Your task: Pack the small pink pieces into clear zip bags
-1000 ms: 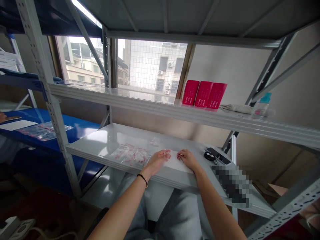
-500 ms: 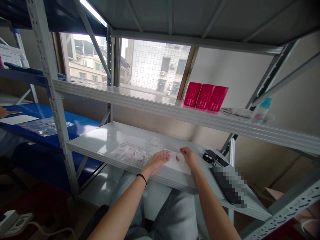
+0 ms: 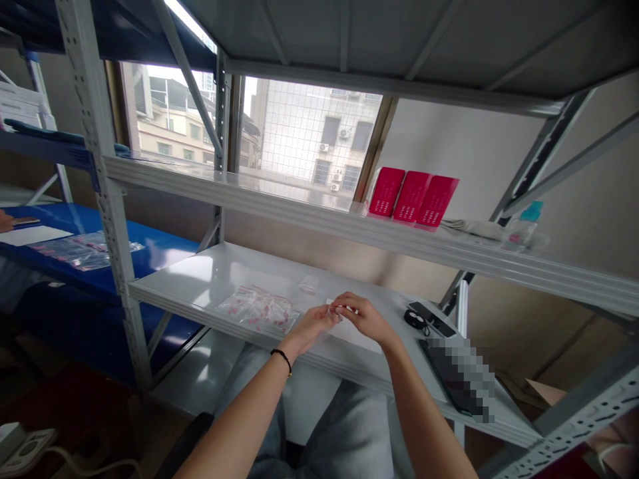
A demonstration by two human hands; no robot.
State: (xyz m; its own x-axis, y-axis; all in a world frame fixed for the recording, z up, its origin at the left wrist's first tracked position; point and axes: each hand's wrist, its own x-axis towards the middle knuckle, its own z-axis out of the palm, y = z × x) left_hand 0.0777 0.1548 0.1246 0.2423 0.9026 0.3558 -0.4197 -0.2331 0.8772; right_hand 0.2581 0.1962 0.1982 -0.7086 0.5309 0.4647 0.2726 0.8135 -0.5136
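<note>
My left hand [image 3: 316, 320] is closed on a small clear plastic bag [image 3: 335, 318], held just above the shelf board. My right hand [image 3: 360, 314] meets it from the right, fingertips pinched together at the bag; what they hold is hidden. Under both hands lies a white sheet of paper [image 3: 355, 338]. Left of my left hand, several clear zip bags with small red pieces [image 3: 259, 309] are spread out. A little behind the hands is a small pile of clear empty-looking bags [image 3: 308, 285].
Right of the paper lie a black round coiled item [image 3: 415, 319], a dark phone-like slab [image 3: 433, 319] and a dark, partly blurred flat object [image 3: 444, 372]. Red boxes [image 3: 412, 196] and a blue-topped bottle [image 3: 522, 226] stand on the shelf above. A person's hand [image 3: 6, 221] shows far left.
My right hand has moved left from above the paper's right part to the bag in my left hand. The left hand has stayed nearly in place.
</note>
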